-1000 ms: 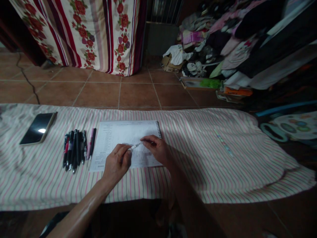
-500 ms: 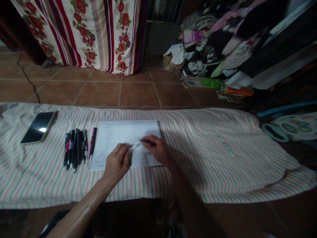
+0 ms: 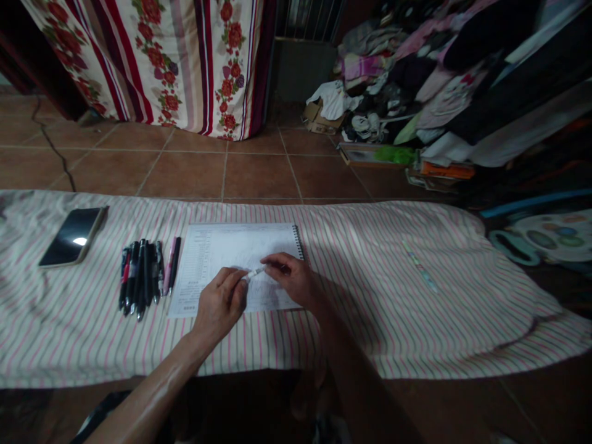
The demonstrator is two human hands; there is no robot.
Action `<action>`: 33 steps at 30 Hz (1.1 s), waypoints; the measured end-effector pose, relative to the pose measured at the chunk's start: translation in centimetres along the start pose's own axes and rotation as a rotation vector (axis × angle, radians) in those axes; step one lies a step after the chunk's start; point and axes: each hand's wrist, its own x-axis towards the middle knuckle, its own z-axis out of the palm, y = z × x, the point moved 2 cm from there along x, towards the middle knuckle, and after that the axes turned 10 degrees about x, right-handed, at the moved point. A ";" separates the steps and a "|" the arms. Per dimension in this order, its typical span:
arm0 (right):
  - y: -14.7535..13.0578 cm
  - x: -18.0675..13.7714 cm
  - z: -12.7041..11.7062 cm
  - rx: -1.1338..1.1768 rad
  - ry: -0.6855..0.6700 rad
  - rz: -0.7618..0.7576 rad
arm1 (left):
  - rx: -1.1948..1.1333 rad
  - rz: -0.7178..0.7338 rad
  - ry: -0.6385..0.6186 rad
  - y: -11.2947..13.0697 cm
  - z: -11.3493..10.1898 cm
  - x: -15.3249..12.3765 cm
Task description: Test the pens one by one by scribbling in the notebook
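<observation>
Both hands meet over a spiral-bound notebook (image 3: 217,253) that lies open on a striped cloth (image 3: 393,296). My left hand (image 3: 219,305) and my right hand (image 3: 293,279) each pinch one end of a thin white pen (image 3: 255,271), held just above the page. The fingers of both hands are closed on it. A row of several dark and pink pens (image 3: 143,277) lies left of the notebook.
A black phone (image 3: 71,237) lies at the cloth's far left. Beyond the cloth are a brown tiled floor (image 3: 259,172), a floral striped curtain (image 3: 185,61) and a heap of clothes and boxes (image 3: 416,80) at the back right. A patterned mat (image 3: 546,237) lies right.
Almost nothing has changed; both hands stay on the white pen over the page, and the view has shifted very slightly.
</observation>
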 end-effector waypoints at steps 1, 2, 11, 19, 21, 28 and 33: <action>0.1 0.0 0.0 0.003 0.002 0.001 | 0.003 0.000 -0.001 0.0 0.0 0.0; 0.1 0.0 0.0 0.008 0.006 0.000 | 0.005 0.001 -0.002 0.0 0.0 0.0; -0.1 0.1 0.2 0.012 -0.014 -0.017 | -0.009 0.006 -0.002 -0.1 0.2 0.0; 0.0 0.0 0.3 0.060 -0.007 0.014 | -0.003 0.001 -0.011 -0.1 0.3 -0.1; 0.0 0.0 0.3 0.053 -0.005 0.016 | 0.004 0.001 -0.016 -0.1 0.2 -0.1; 0.1 0.0 0.2 0.055 -0.003 0.025 | 0.036 0.018 0.002 0.0 0.1 0.0; 0.1 -0.1 0.2 0.084 -0.007 0.051 | 0.054 0.019 0.009 0.0 0.1 -0.1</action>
